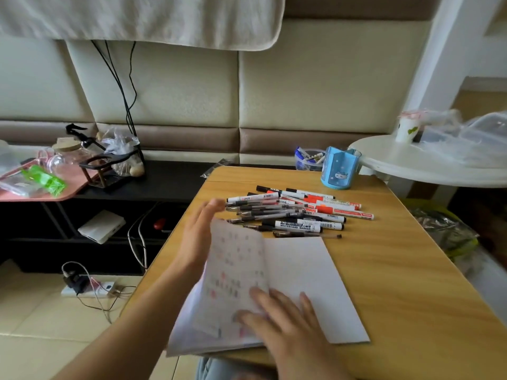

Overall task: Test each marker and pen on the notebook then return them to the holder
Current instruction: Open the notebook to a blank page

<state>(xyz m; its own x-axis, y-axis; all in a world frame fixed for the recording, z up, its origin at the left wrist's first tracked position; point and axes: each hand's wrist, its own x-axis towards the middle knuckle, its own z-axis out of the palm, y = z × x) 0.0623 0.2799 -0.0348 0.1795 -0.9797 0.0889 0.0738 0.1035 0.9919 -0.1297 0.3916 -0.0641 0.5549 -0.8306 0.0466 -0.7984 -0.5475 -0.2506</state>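
- On the light wooden table [397, 270], an open white paper notebook [299, 283] lies near the front edge, its right-hand page blank and flat.
- A leaf covered in small red and dark test marks stands up, blurred, over the left half of the notebook.
- The left hand [199, 237] is behind that raised leaf, fingers straight and together, palm against the paper; it grips nothing.
- The right hand [285, 319] lies flat on the lower left pages, fingers spread and straight, pressing the paper down near the spine.
- Just beyond the notebook's top edge, a loose heap of black-capped whiteboard markers, red-banded markers and clear gel pens [296, 212] lies on the table, all on their sides.
- Farther back, near the table's far edge, stands the blue cylindrical pen holder [340, 171] with a cartoon print, upright and well apart from the heap.
- Beside it to the left is a small clear plastic tub [308, 160] with blue-and-white items inside.
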